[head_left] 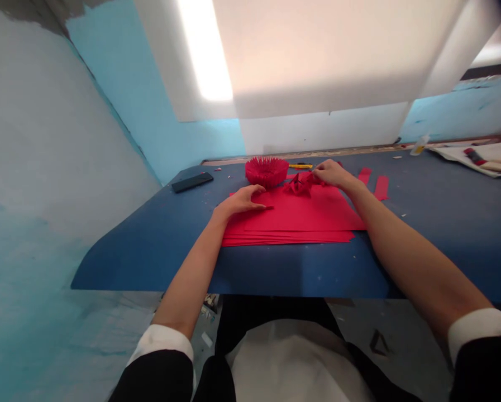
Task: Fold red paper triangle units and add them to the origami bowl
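My left hand point(245, 200) rests over the left part of a stack of red paper sheets point(304, 218), thumb and fingers apart. A small folded red paper piece point(269, 207) lies at its thumb tip; the hand does not close round it. Just behind stands a round, bowl-shaped red folded-paper model point(267, 171) with a spiky rim. My right hand point(330, 172) has its fingertips pinched at a loose pile of folded red paper pieces point(299, 185) on the back of the stack. Its fingers partly hide the piece they hold.
A black phone point(192, 182) lies at the left of the blue table point(254, 273). Behind the pile is a yellow cutter point(301, 166). Red paper strips point(381, 187) lie to the right. A small glue bottle point(420, 145) and papers point(493, 156) are at the back right, by the wall.
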Motion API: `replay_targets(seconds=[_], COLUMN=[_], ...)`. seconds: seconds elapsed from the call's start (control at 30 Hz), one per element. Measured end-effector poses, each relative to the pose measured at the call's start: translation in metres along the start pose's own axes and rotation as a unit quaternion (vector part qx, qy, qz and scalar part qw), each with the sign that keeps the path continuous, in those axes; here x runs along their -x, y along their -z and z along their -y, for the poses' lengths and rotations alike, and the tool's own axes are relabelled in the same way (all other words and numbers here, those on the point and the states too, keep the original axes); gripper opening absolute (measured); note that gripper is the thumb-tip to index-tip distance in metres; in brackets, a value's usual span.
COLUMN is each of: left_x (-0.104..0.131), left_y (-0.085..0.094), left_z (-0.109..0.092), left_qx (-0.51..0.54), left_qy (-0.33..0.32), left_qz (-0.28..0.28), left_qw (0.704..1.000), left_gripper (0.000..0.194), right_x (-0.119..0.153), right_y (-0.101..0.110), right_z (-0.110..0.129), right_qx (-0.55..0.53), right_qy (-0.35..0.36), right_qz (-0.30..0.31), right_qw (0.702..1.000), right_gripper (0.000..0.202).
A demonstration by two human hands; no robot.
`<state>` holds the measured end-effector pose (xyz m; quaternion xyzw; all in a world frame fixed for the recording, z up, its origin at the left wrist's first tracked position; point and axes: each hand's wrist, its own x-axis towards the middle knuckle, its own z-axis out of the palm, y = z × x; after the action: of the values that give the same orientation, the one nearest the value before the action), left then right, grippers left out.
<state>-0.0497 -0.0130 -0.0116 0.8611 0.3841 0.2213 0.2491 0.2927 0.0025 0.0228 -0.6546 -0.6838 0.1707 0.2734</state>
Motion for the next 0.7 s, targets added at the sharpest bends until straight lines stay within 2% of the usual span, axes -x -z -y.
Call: replay_targets(seconds=[0.13,0.27,0.4,0.5,0.6,0.7], left_x=[-0.003,-0.005,-0.006,-0.008,-0.010,-0.012], left_y=[-0.001,-0.001,0.000,0.001,0.001,0.001], left_z=[0.003,0.004,0.005,0.005,0.004,0.005], left_qx=[0.019,0.023,0.041,0.052,0.073,0.119], left_qy=[-0.020,-0.039,-0.049,-0.062,-0.073,-0.069], left_qz=[-0.039,-0.062,-0.078,-0.084,-0.098,-0.117], left_qw=[0.999,0.997,0.995,0.993,0.990,0.984], left_gripper=[0.057,0.032,0.020,0.014,0.013,0.016], right_x=[0.003,0.002,0.002,0.009,0.021,0.033], right_y=[-0.003,-0.008,-0.010,-0.013,-0.024,-0.042], right_z=[0.002,-0.001,0.000,0.012,0.031,0.048], right_qx=[0.062,0.063,0.040,0.008,-0.045,-0.099], right_qy=[0.022,0.027,0.042,0.118,0.227,0.316], right_qz=[0.002,-0.021,-0.130,-0.176,-0.137,-0.058], right_qw=[0.998,0.997,0.990,0.977,0.963,0.942], right_gripper=[0.035,0.039,0.039,0.031,0.023,0.009])
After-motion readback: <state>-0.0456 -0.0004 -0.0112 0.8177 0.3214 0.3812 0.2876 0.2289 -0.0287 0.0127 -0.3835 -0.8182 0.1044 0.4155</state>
